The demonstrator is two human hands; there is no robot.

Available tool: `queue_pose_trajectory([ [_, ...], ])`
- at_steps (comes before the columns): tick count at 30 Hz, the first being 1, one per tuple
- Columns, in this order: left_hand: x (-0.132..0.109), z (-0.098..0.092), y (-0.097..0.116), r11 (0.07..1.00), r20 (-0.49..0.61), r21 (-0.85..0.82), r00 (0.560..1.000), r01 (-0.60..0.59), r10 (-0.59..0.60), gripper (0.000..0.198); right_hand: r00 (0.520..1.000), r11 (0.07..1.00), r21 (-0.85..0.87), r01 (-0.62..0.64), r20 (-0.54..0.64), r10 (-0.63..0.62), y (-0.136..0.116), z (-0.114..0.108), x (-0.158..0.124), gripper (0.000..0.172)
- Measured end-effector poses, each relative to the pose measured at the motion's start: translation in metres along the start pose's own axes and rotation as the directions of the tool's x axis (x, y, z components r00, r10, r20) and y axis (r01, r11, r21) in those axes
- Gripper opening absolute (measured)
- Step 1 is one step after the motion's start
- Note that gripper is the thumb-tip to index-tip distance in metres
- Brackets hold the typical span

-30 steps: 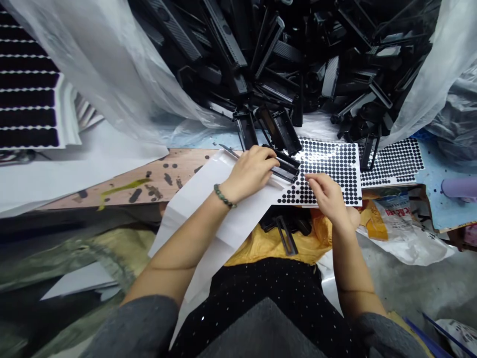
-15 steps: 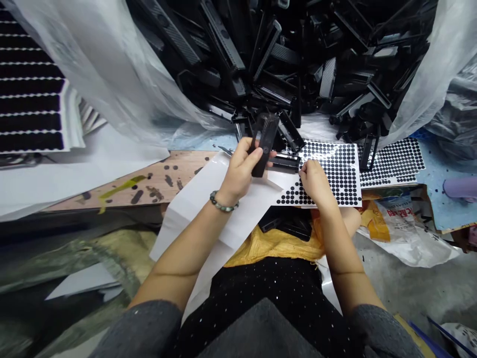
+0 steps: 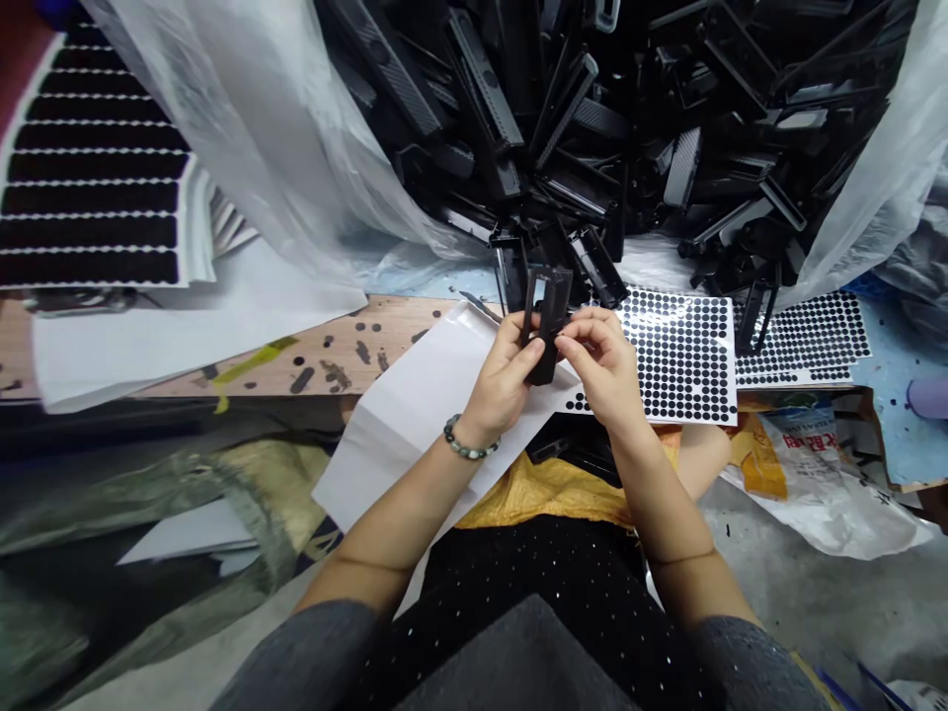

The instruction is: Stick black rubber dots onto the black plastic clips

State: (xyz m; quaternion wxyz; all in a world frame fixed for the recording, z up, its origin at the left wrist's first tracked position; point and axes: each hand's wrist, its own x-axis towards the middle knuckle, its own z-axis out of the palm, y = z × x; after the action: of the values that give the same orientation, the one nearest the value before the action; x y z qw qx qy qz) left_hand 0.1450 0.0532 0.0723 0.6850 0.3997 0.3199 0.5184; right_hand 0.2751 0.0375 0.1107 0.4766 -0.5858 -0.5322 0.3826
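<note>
Presently, the left hand (image 3: 504, 380) holds a black part (image 3: 552, 321) between thumb and fingers, above the edge of the white paper (image 3: 415, 385) on the counter (image 3: 396, 326). The right hand (image 3: 611, 373) is at the right side of the part, fingers narrowly spaced; whether they grip anything cannot be told. A dotted sheet (image 3: 685, 360) lies just right of this hand. Beyond lies a pile of black parts (image 3: 629, 118).

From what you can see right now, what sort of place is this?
Probably a small workshop or hand-assembly spot: a big heap of similar black parts, a sheet of black dots on the workbench, and a black part in the left hand.
</note>
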Motion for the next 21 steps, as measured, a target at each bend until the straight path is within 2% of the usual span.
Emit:
queue_pose_trajectory([
  [5,-0.001,-0.007,-0.008,0.983,-0.003,0.142,0.993,-0.115,0.116,0.033,0.998,0.997,-0.060,0.057,-0.032,-0.059,0.000,0.005,0.001,0.015],
  [10,-0.005,-0.022,-0.002,0.957,0.023,0.226,0.983,-0.182,0.181,0.032,0.999,0.998,-0.053,-0.024,-0.041,0.022,0.005,0.015,0.007,0.023],
  [12,-0.005,-0.032,0.007,0.960,-0.009,0.212,0.982,-0.182,0.188,0.031,0.998,0.995,-0.087,-0.057,0.009,0.058,0.010,0.023,0.012,0.024],
  [14,-0.001,-0.045,0.017,0.965,-0.092,0.187,0.975,-0.184,0.203,0.032,0.991,0.973,-0.230,-0.010,0.125,0.040,0.014,0.033,0.016,0.017],
  [16,0.006,-0.057,0.022,0.972,-0.198,0.171,0.961,-0.159,0.192,0.034,0.960,0.892,-0.440,0.108,0.279,0.021,0.017,0.042,0.019,0.009],
  [18,0.015,-0.067,0.022,0.983,-0.275,0.168,0.954,-0.076,0.121,0.038,0.925,0.781,-0.593,0.193,0.376,0.057,0.016,0.050,0.022,0.019],
  [21,0.024,-0.075,0.015,0.980,-0.313,0.170,0.949,0.106,-0.048,0.038,0.921,0.681,-0.717,0.149,0.351,0.167,0.011,0.055,0.025,0.032],
])
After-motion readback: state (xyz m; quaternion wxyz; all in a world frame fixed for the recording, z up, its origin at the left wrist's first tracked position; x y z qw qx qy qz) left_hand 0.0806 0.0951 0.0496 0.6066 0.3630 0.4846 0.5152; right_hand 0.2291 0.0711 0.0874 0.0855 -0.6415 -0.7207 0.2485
